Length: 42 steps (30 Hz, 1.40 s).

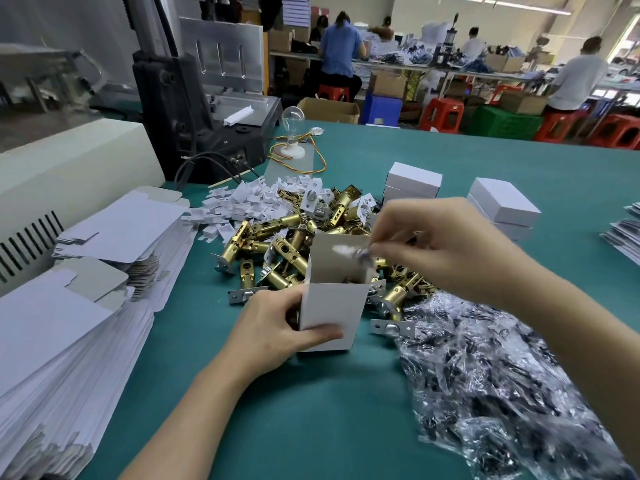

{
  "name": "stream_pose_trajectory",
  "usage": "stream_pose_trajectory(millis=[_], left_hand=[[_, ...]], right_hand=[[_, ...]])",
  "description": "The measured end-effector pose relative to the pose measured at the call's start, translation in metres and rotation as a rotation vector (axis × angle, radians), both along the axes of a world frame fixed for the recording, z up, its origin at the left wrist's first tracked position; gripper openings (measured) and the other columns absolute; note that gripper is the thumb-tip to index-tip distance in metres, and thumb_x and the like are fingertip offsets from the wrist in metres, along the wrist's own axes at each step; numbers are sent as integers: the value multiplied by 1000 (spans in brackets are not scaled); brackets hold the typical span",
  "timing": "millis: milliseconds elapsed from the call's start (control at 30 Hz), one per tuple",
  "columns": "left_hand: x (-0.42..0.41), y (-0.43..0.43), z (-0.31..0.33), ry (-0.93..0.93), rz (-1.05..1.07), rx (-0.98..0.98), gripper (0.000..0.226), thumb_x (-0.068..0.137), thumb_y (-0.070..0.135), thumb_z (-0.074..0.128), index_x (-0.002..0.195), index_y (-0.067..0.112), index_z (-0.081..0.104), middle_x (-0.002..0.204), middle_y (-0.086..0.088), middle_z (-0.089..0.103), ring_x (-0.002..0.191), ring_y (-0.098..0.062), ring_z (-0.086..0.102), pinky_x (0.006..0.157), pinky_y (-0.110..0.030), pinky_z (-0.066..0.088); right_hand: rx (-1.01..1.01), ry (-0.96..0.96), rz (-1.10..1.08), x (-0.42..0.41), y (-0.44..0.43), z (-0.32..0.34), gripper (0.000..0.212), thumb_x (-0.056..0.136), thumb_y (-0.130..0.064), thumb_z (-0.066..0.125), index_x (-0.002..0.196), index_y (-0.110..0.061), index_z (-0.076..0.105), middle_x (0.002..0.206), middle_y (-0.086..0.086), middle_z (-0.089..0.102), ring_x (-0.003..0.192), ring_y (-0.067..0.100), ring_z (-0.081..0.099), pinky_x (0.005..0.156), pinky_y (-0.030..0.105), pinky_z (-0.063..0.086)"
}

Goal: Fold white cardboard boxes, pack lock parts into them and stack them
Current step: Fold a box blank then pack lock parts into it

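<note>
- Holding the open white box (332, 306) upright on the green worktop (311, 427), the left hand (273, 327) grips its near-left corner, with the thumb curled across the front panel.
- The right hand (450, 251) hovers just above the box mouth, its fingertips pinching a small blurred packet (349, 252). I cannot tell what the packet contains.
- The step in hand, as I judge it, is dropping this piece into the box. Packing of this box looks partway through, and its top flaps are not yet closed.
- To do it well, keep the mouth square and steady with the left hand and bring the packet over the centre of the opening. Let go only once it is inside the walls, so it does not catch on the raised back flap.
- Brass latches (291, 244) lie heaped just behind the box. Flat box blanks (86, 306) are stacked at the left, and closed boxes (414, 181) stand stacked beyond the heap.
- Clear bags (485, 393) of small dark parts lie at the right, beside the right forearm.
</note>
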<state>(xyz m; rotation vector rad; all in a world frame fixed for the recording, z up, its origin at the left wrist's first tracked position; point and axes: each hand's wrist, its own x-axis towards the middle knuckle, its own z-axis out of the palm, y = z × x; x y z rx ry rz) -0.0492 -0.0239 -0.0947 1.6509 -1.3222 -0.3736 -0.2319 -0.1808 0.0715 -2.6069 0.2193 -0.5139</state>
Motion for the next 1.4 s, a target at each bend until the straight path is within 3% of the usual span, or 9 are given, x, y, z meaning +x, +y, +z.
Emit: stream_pose_trajectory(millis=[133, 367, 533, 600, 700, 800, 900, 1100, 1400], left_hand=[[0, 1, 0, -15, 11, -5, 49, 72, 75, 81, 117, 61, 67, 101, 28, 76, 91, -1, 73, 77, -39, 61], [-1, 1, 3, -17, 21, -1, 45, 71, 78, 79, 112, 70, 63, 101, 30, 76, 92, -2, 73, 77, -37, 61], [0, 1, 2, -12, 36, 14, 44, 70, 72, 81, 111, 69, 63, 97, 28, 76, 83, 0, 70, 74, -35, 58], [0, -1, 2, -12, 74, 2, 50, 69, 71, 81, 116, 60, 65, 97, 26, 76, 83, -2, 69, 75, -37, 59], [2, -2, 2, -14, 202, -71, 55, 70, 76, 76, 116, 51, 61, 102, 23, 74, 94, -3, 70, 77, -33, 58], [3, -2, 6, -19, 323, -175, 49, 79, 74, 69, 122, 56, 52, 98, 21, 74, 89, -1, 68, 69, -26, 49], [0, -2, 8, -19, 354, -219, 54, 85, 66, 70, 133, 55, 49, 94, 20, 74, 87, -4, 70, 69, -35, 56], [-2, 0, 13, 12, 345, -250, 51, 85, 61, 71, 134, 52, 57, 99, 19, 73, 90, -10, 71, 72, -27, 56], [-9, 1, 20, 59, 283, -325, 19, 103, 41, 54, 108, 33, 70, 102, 14, 72, 94, -13, 70, 74, -23, 55]], right_hand=[[-541, 157, 36, 24, 24, -1, 15, 98, -25, 63, 96, -40, 65, 79, -14, 70, 70, 16, 58, 55, 31, 36], [-647, 249, -73, 52, 43, -10, 15, 100, -32, 53, 105, -39, 65, 98, -11, 70, 87, 20, 66, 66, 30, 50], [-193, 101, -89, 45, 31, -22, 11, 96, -28, 66, 104, -35, 68, 87, -16, 74, 71, 1, 62, 66, 28, 49], [23, -85, -139, 35, 18, -23, 9, 96, -27, 68, 103, -34, 68, 81, -14, 75, 61, 3, 60, 59, 22, 45], [189, -298, -296, 19, 5, -39, 5, 96, -25, 69, 98, -30, 68, 81, -9, 72, 67, 12, 64, 62, 34, 55], [249, -274, -351, 14, 9, -69, 5, 93, -33, 70, 97, -31, 68, 86, -18, 70, 79, 4, 66, 65, 19, 53], [304, -289, -334, 19, 16, -92, 16, 92, -31, 74, 107, -31, 70, 93, -21, 71, 88, 2, 68, 68, 12, 50], [379, -319, -306, 37, 12, -106, 30, 90, -21, 77, 118, -29, 71, 111, -18, 70, 103, 1, 66, 76, 18, 55], [365, -381, -168, 32, 13, -114, 3, 94, -33, 68, 96, -31, 67, 105, -17, 65, 107, 10, 63, 81, 28, 55]])
